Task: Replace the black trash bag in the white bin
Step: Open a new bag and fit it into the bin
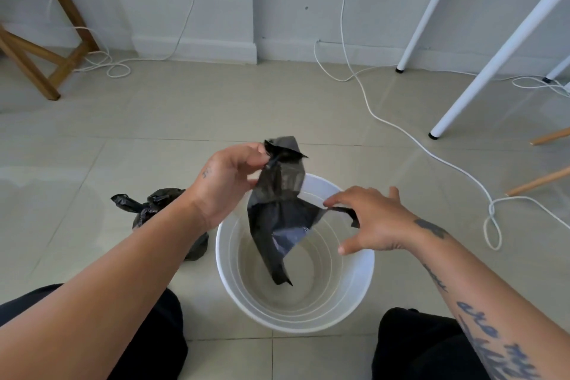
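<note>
Head view looks down on the left grip (pixel 229 182), which is raised above the far rim of the round white plastic bin (pixel 354 293) and pinches the top edge of a thin, crumpled black plastic trash bag (pixel 277 219) between thumb and curled fingers. From that pinch the bag hangs down into the open mouth of the bin, its creased lower tip dangling inside without reaching the bottom. A narrow strip of the same bag stretches sideways from its middle to the right grip (pixel 370 222), which is lower than the left grip and hovers over the bin's right rim. Its fingers are spread and fairly straight, the thumb well apart from them; the strip runs beneath the forefinger, but whether it is actually pinched there I cannot tell. Between the two grips the bag is partly opened out, still wrinkled and folded. The bin stands upright on the pale tiled floor (pixel 123 148) and has no liner over its rim. Just beyond the left wrist, beside the bin, a second black bag, full and knotted at the top (pixel 154 203), lies on the floor, partly hidden by the forearm. Far past both grips, white cables (pixel 490 208) trail across the tiles near slanted white table legs (pixel 493 66) and a wooden stool frame (pixel 34 71). Black trouser legs (pixel 416 348) flank the bin on the near side.
</note>
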